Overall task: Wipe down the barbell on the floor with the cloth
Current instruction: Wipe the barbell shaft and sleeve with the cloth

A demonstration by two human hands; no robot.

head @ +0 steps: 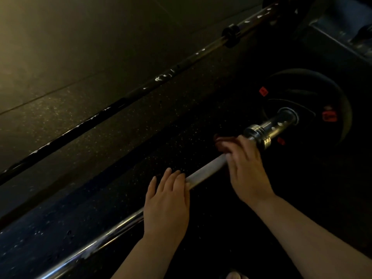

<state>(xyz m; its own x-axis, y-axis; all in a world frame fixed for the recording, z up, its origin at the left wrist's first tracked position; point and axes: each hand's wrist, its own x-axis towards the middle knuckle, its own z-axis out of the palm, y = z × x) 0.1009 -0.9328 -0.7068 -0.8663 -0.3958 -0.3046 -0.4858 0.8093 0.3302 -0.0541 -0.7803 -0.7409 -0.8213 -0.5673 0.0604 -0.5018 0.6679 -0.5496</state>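
Note:
A chrome barbell (pixel 205 174) lies on the dark rubber floor, running from the lower left up to the right. Its sleeve (pixel 269 129) carries a black weight plate (pixel 314 91) with red labels. My right hand (pixel 244 170) wraps around the bar just before the collar and holds a dark red cloth (pixel 222 142) against it; most of the cloth is hidden under the fingers. My left hand (pixel 167 200) rests flat on top of the bar lower down, fingers together and extended, gripping nothing.
A second, darker barbell (pixel 124 101) with white scuff marks lies parallel further away, with a collar (pixel 231 36) and plates (pixel 298 9) at the top right. A raised platform edge (pixel 342 41) sits at the far right. The light is dim.

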